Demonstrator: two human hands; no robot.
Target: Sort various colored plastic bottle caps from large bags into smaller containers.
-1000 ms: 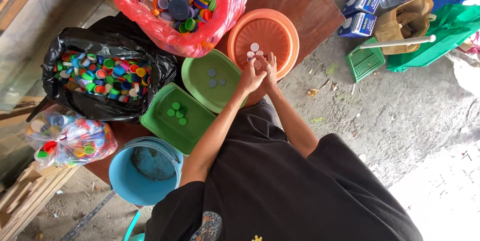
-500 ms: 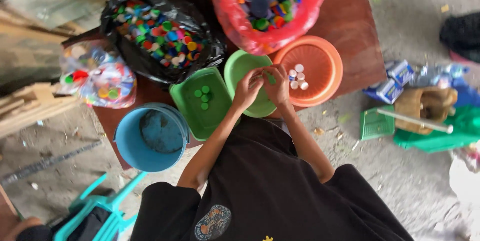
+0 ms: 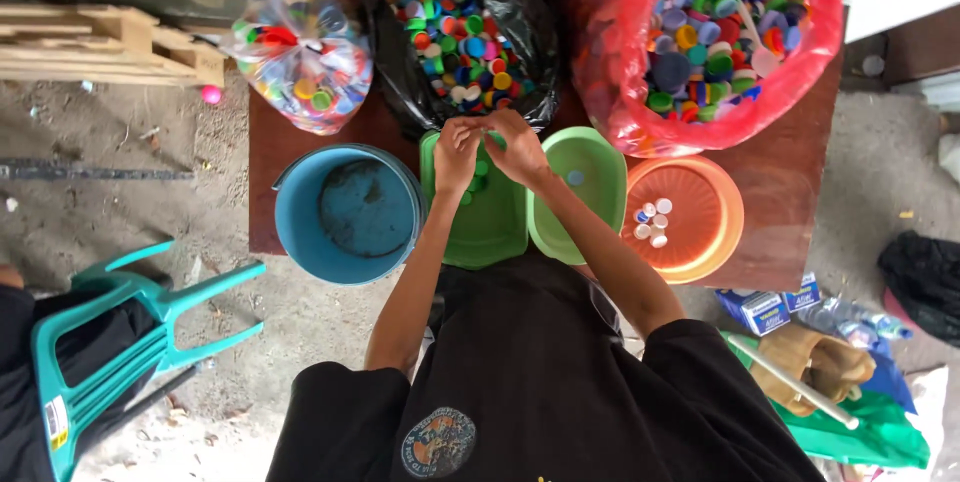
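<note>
Both hands have shifted since half a second ago, from above the round green basin to the far rim of the square green tub, close under the black bag of mixed bottle caps; my view has swung with them, so the bags now run along the top of frame. My left hand and right hand meet fingertip to fingertip, fingers pressed together around something small; I cannot tell what, since it is hidden between them. I judge the sorting has moved on to the green caps: a few lie in the square tub beneath the wrists, a single pale cap sits in the round basin, and white caps cluster in the orange bowl. Room is tight; the red bag and the clear bag crowd the far side of the worktop, the blue bucket touches the tub on the left, and the containers overhang the near edge. Open ground lies only off the worktop: a teal chair to the left, boxes and green sacking to the right.
</note>
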